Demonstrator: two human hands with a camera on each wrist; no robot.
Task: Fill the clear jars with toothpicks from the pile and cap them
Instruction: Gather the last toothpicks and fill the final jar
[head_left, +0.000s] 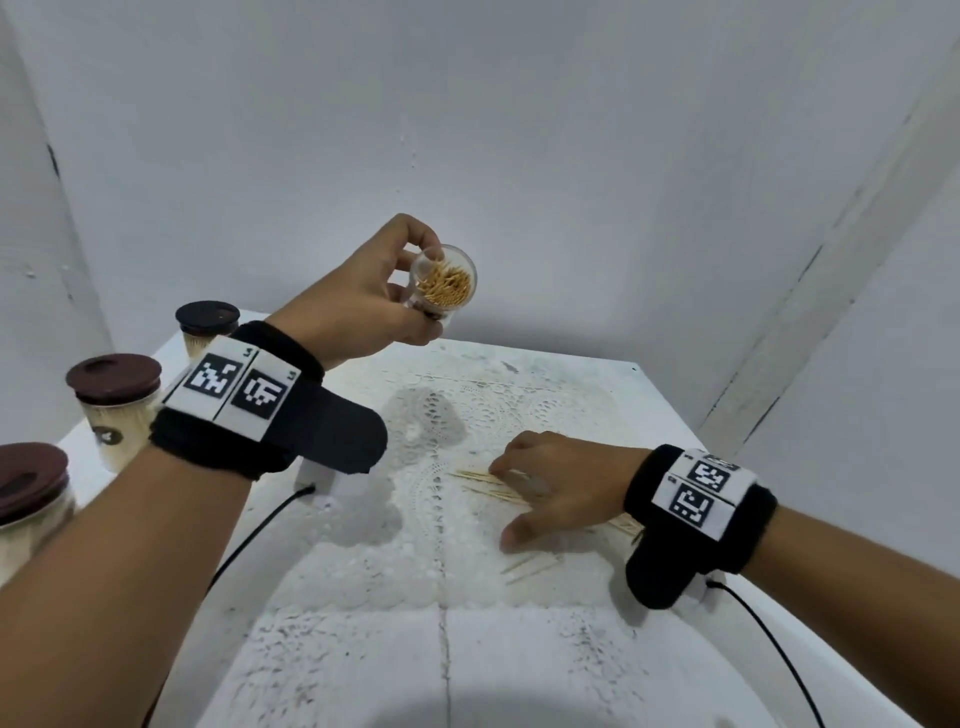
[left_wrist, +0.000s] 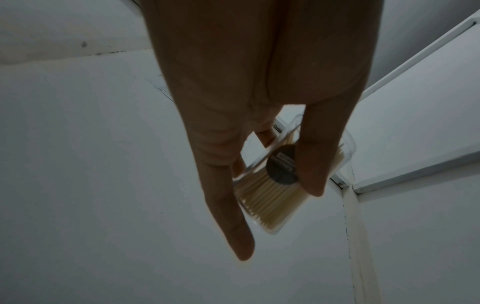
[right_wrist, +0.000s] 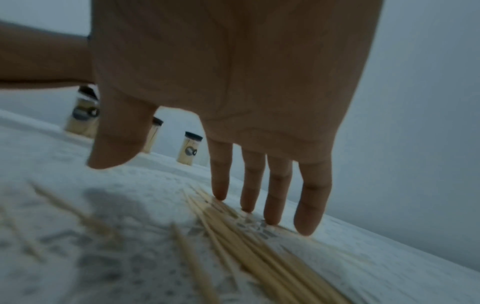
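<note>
Head view showed the white table (head_left: 597, 649) filling the lower frame, with the filling step under way. At frame centre the left hand (head_left: 363, 306) held an open clear jar (head_left: 443, 283) aloft, fingers and thumb curled round its wall, its mouth tipped toward the camera and already well stocked with toothpicks. At lower right the right hand (head_left: 550, 488) lay over the toothpick pile (head_left: 488, 486), fingers straight, close together, tips touching the sticks and the thumb spread wide. Next, I judged, it had to pinch a bundle and carry it up to the jar's mouth. Three capped jars (head_left: 115, 400) stood along the left edge, well apart from the pile. A few stray toothpicks (head_left: 530, 569) lay toward the bottom. Nothing stood between pile and jar.
</note>
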